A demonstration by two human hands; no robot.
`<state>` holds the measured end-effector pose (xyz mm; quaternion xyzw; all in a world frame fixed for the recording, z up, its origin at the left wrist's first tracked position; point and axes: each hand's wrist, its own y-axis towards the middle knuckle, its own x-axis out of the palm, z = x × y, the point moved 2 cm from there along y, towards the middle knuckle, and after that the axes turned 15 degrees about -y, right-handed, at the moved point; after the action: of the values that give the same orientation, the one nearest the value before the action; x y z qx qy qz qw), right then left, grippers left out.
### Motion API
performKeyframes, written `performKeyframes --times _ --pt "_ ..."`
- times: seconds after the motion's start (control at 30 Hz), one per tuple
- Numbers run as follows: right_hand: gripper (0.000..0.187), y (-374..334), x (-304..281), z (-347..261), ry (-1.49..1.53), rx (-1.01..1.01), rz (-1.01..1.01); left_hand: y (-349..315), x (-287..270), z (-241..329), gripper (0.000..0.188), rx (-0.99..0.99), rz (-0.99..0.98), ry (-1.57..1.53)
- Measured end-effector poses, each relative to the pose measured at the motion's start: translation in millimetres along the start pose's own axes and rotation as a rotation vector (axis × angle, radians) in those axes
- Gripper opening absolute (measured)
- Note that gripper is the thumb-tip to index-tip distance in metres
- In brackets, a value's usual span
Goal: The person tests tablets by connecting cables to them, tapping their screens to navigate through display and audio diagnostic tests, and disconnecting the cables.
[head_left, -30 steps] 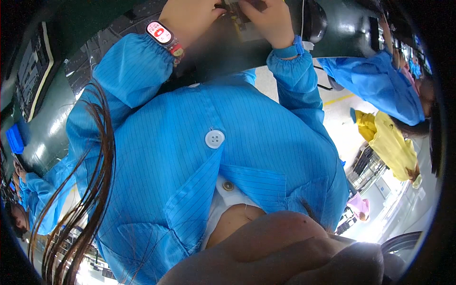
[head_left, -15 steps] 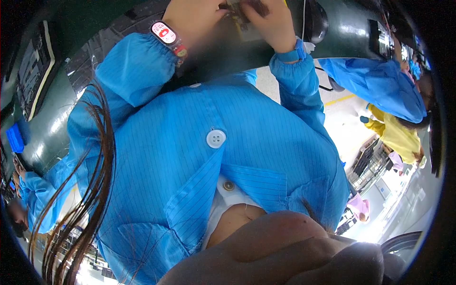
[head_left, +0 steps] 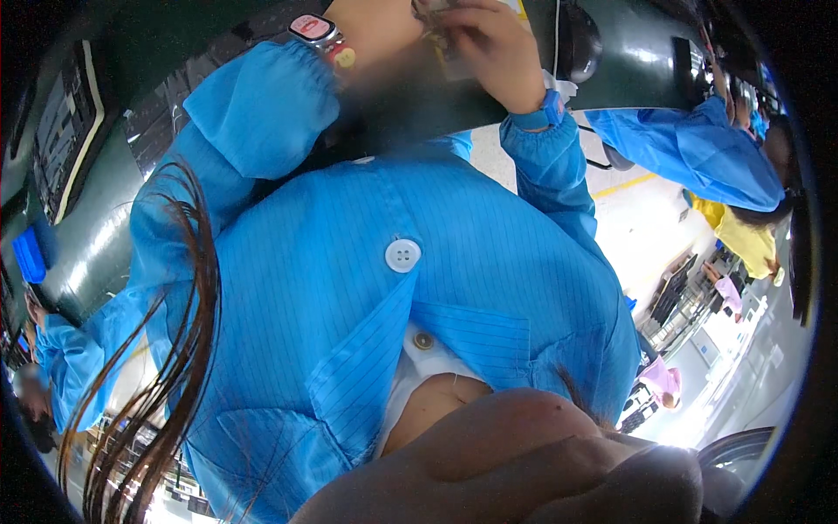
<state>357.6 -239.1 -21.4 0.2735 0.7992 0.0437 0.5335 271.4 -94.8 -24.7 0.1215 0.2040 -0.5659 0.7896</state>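
Note:
At the top edge, my left hand (head_left: pixel 382 33) reaches in over the dark green table, its fingers mostly cut off by the picture's edge. Close beside it, my right hand (head_left: pixel 504 57) has its fingers bent and drawn together around a small dark thing (head_left: pixel 429 10), too blurred and cropped to name. Below the right fingers lies a blurry, pale yellowish patch (head_left: pixel 454 65) on the table. A smartwatch (head_left: pixel 312 27) sits on my left wrist, and a blue band (head_left: pixel 552 106) circles my right wrist.
A black tray-like piece with a pale edge (head_left: pixel 74 131) lies at the left, with a blue block (head_left: pixel 30 255) nearer. A rounded black object (head_left: pixel 578 42) and a white cable stand right of my hands. Co-workers in blue sleeves (head_left: pixel 690 157) sit on both sides.
Both hands have shifted slightly; my left hand has moved up and right, partly out of the picture. The right wrist has turned a little. A person in yellow has moved away at the right.

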Motion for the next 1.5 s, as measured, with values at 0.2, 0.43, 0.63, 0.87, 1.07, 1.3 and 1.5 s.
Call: performKeyframes --times 0.2,0.43,0.63,0.87,1.07,1.3,1.5 --pt "0.017 -1 0 -1 -0.002 -0.033 -0.025 2 4 -3 0.016 0.036 0.056 0.073" --pt "0.016 1 3 4 -0.064 -0.126 -0.008 4 -3 1 0.017 0.018 0.037 -0.049" --pt "0.018 -1 15 8 -0.063 -0.164 0.041 2 3 -18 0.016 0.046 0.174 0.098" --pt "0.024 -13 7 4 -0.064 -0.092 -0.028 6 25 -20 0.008 0.087 0.204 0.074" --pt "0.020 -12 7 -7 -0.148 -0.148 -0.038 6 21 -20 0.010 0.086 0.152 0.028" --pt "0.021 5 4 -12 -0.342 -0.262 -0.155 -30 -27 7 0.032 0.344 0.099 0.174" --pt "0.017 22 -8 -3 -0.231 -0.255 -0.141 -142 -135 113 0.050 0.573 0.422 0.163"
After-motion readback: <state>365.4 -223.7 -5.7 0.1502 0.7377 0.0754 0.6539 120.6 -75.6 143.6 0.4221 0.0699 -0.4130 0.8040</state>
